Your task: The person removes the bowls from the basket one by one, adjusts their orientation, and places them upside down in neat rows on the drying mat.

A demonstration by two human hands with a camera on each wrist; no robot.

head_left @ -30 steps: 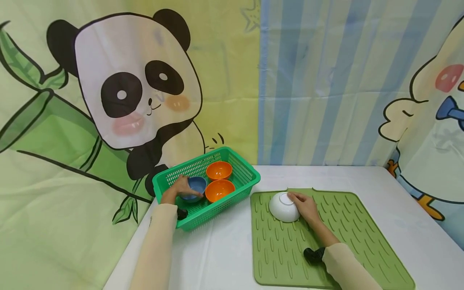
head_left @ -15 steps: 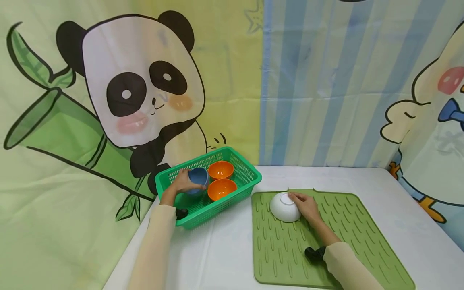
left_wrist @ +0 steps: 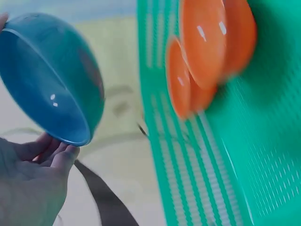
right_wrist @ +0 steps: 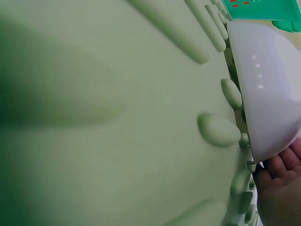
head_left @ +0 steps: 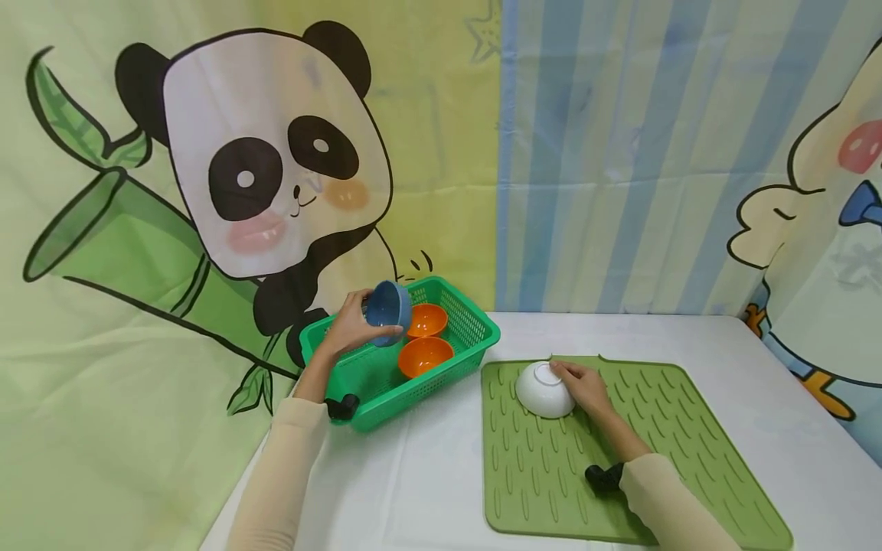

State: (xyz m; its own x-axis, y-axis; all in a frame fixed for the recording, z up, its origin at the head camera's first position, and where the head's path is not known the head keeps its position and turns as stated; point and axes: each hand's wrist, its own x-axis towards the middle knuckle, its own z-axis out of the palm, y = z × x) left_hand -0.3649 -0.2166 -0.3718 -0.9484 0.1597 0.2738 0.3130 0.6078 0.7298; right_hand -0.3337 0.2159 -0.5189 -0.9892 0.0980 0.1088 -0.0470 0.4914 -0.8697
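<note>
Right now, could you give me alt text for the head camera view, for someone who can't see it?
A person's left hand holds up a tilted blue bowl near a green basket with two orange bowls inside. The right hand touches an upside-down white bowl on a green mat. Behind the white table hangs a cartoon curtain with a panda.

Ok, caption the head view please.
Left fingers grip a tilted blue bowl near the green basket; right fingers touch an upturned white bowl.
</note>
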